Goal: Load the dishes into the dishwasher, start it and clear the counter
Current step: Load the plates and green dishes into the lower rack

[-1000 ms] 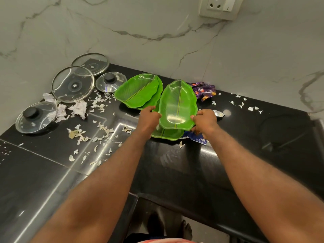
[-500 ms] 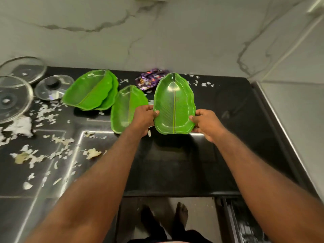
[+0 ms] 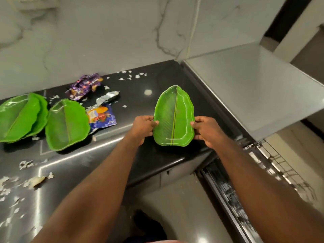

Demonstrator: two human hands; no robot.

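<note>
White marble wall (image 3: pixel 105 32) with grey veins runs behind, evenly lit. A thin pale line (image 3: pixel 194 23) drops down the wall to the corner. The glossy black counter (image 3: pixel 166 74) is polished stone and shows one round light reflection (image 3: pixel 148 92) plus long pale glare streaks near the front edge. A grey flat-topped unit (image 3: pixel 254 85) butts against the counter's right end. Beige floor (image 3: pixel 298 142) at far right, dark opening (image 3: pixel 287 14) top right.

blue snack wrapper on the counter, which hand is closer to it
Left. The left hand grips the left edge of the leaf plate, a short way right of the blue snack wrapper; the right hand grips the opposite edge, farther off beyond the plate.
</note>
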